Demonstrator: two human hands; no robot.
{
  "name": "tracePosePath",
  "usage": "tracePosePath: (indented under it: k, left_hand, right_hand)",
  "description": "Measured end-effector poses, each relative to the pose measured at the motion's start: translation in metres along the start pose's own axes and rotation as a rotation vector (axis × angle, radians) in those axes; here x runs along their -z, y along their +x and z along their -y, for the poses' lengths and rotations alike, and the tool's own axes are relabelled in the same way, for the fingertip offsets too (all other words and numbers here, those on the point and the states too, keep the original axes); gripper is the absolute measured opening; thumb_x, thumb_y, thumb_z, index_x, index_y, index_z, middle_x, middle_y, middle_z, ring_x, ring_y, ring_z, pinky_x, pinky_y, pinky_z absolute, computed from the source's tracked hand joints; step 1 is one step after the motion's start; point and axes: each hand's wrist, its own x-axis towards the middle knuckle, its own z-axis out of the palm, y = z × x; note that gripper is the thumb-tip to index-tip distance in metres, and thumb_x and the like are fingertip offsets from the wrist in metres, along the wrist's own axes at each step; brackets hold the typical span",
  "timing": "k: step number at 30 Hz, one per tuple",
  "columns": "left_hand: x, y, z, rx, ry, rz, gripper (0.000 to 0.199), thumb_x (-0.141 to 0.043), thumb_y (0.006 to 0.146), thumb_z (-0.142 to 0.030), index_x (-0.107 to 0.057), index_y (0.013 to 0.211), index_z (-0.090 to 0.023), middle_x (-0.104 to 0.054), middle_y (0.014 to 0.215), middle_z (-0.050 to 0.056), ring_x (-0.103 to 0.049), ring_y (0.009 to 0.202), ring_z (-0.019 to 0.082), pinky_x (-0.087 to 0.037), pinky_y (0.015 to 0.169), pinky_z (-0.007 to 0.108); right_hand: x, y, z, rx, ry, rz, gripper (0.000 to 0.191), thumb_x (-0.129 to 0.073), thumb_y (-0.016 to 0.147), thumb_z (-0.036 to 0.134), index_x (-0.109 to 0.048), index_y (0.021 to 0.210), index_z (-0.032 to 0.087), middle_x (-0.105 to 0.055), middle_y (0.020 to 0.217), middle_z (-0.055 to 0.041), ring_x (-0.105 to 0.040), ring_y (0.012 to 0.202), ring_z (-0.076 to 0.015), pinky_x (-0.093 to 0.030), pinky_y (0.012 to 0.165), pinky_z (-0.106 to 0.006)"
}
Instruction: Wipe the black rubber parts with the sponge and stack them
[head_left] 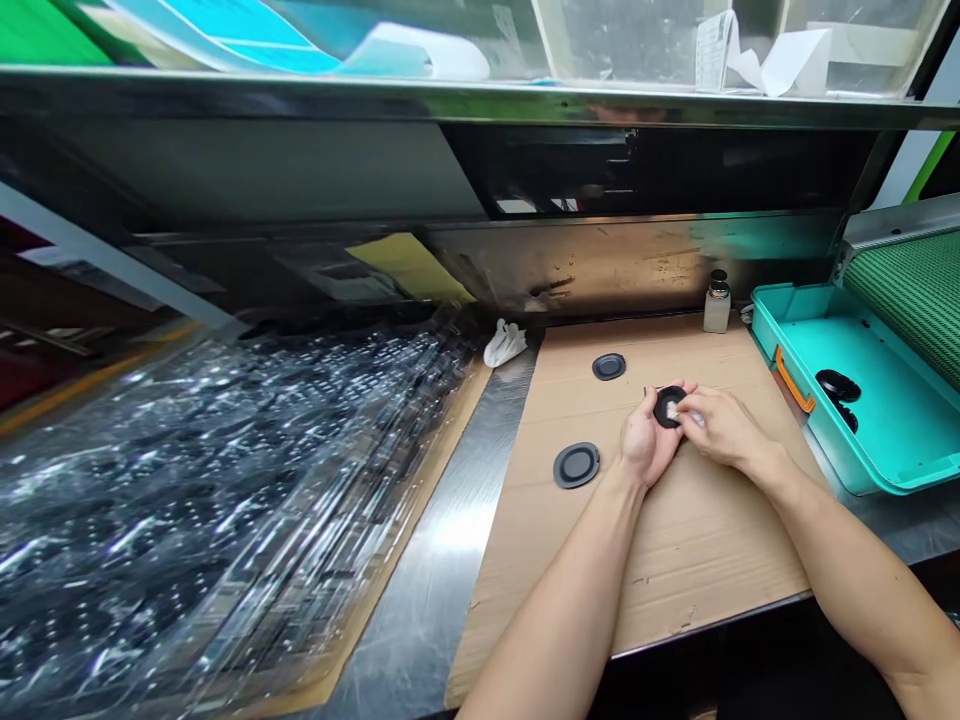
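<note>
My left hand [646, 440] holds a round black part [664, 409] above the cardboard sheet [555, 560]. The fingers of my right hand [712, 422] are pinched on a small white wad [673, 410], which touches the face of that part. Two more dark oval parts lie flat on the cardboard to the left of my hands, one farther back [608, 366] and one nearer [577, 465].
At the right stands a teal tray [892, 400] with black parts in it, beside a green belt [915, 280]. A small bottle [717, 305] and a white crumpled cloth [505, 343] sit at the back. Clear plastic packs [210, 500] cover the left side. A shelf [450, 100] spans above.
</note>
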Motion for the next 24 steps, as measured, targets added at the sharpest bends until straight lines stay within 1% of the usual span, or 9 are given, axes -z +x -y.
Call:
tracePosePath:
  k: [4,6,9,11,14,16,20,22,24]
  left_hand:
    - [0.004,0.002,-0.013,-0.04,-0.041,-0.078,0.04,-0.035,0.106,-0.037,-0.068,0.107,-0.013,-0.07,0.126,0.016,-0.068,0.115,0.027,-0.056,0.096,0.041]
    - [0.006,0.002,-0.02,-0.034,-0.083,-0.109,0.042,-0.033,0.106,-0.037,-0.067,0.111,-0.013,-0.071,0.122,0.016,-0.07,0.109,0.027,-0.058,0.089,0.04]
    - [0.009,0.002,-0.027,-0.008,-0.153,-0.128,0.045,-0.029,0.106,-0.037,-0.066,0.114,-0.013,-0.071,0.117,0.016,-0.071,0.103,0.027,-0.059,0.081,0.039]
    - [0.011,0.001,-0.031,-0.01,-0.184,-0.132,0.047,-0.027,0.107,-0.038,-0.066,0.113,-0.014,-0.071,0.117,0.016,-0.071,0.101,0.026,-0.059,0.08,0.039]
    - [0.015,0.001,-0.035,-0.015,-0.174,-0.118,0.044,-0.028,0.106,-0.039,-0.065,0.111,-0.016,-0.071,0.12,0.014,-0.071,0.099,0.026,-0.059,0.081,0.042]
    - [0.016,0.001,-0.036,-0.041,-0.142,-0.117,0.039,-0.032,0.106,-0.037,-0.065,0.111,-0.017,-0.07,0.123,0.013,-0.071,0.099,0.026,-0.059,0.083,0.044]
    - [0.012,0.004,-0.028,-0.159,-0.093,-0.133,0.027,-0.042,0.101,-0.028,-0.064,0.113,-0.018,-0.071,0.12,0.012,-0.071,0.104,0.025,-0.057,0.094,0.044]
    - [0.007,0.005,-0.019,-0.173,-0.081,-0.139,0.029,-0.044,0.098,-0.026,-0.063,0.117,-0.016,-0.072,0.118,0.013,-0.07,0.111,0.025,-0.054,0.101,0.044]
    - [0.004,0.005,-0.011,-0.135,-0.068,-0.12,0.034,-0.043,0.098,-0.027,-0.061,0.123,-0.014,-0.072,0.119,0.016,-0.068,0.117,0.027,-0.052,0.105,0.045]
  right_hand:
    - [0.019,-0.004,-0.009,-0.303,-0.225,0.029,0.024,-0.055,0.094,0.024,-0.077,0.104,0.02,-0.073,0.102,-0.0119,-0.066,0.094,-0.0259,-0.045,0.078,-0.033]
    - [0.025,-0.005,-0.014,-0.342,-0.288,0.023,0.026,-0.054,0.095,0.025,-0.078,0.104,0.019,-0.073,0.105,-0.0146,-0.065,0.098,-0.0285,-0.045,0.081,-0.036]
    - [0.021,-0.007,-0.013,-0.217,-0.338,-0.002,0.032,-0.055,0.099,0.035,-0.074,0.119,0.02,-0.066,0.129,-0.017,-0.055,0.117,-0.0333,-0.041,0.095,-0.043]
    - [0.013,-0.008,-0.011,-0.098,-0.339,0.039,0.038,-0.057,0.099,0.041,-0.067,0.131,0.023,-0.059,0.14,-0.0155,-0.049,0.125,-0.0345,-0.037,0.101,-0.047]
    - [0.001,-0.007,-0.008,-0.043,-0.326,0.14,0.031,-0.054,0.102,0.036,-0.067,0.128,0.025,-0.067,0.126,-0.0127,-0.054,0.117,-0.0307,-0.033,0.103,-0.048]
    - [-0.004,-0.005,-0.008,-0.078,-0.296,0.095,0.028,-0.051,0.103,0.033,-0.069,0.123,0.025,-0.068,0.115,-0.0117,-0.056,0.111,-0.0287,-0.034,0.101,-0.045]
    - [-0.01,-0.001,0.002,-0.233,-0.063,-0.121,0.043,-0.055,0.101,0.043,-0.06,0.139,0.024,-0.066,0.115,-0.0121,-0.06,0.109,-0.0268,-0.042,0.094,-0.036]
    - [-0.014,-0.001,0.014,-0.277,0.083,-0.143,0.048,-0.058,0.099,0.048,-0.06,0.14,0.024,-0.066,0.116,-0.011,-0.062,0.108,-0.0258,-0.045,0.091,-0.034]
    - [-0.019,-0.003,0.028,-0.258,0.199,-0.121,0.045,-0.057,0.099,0.049,-0.063,0.136,0.025,-0.066,0.117,-0.0094,-0.063,0.109,-0.024,-0.046,0.09,-0.031]
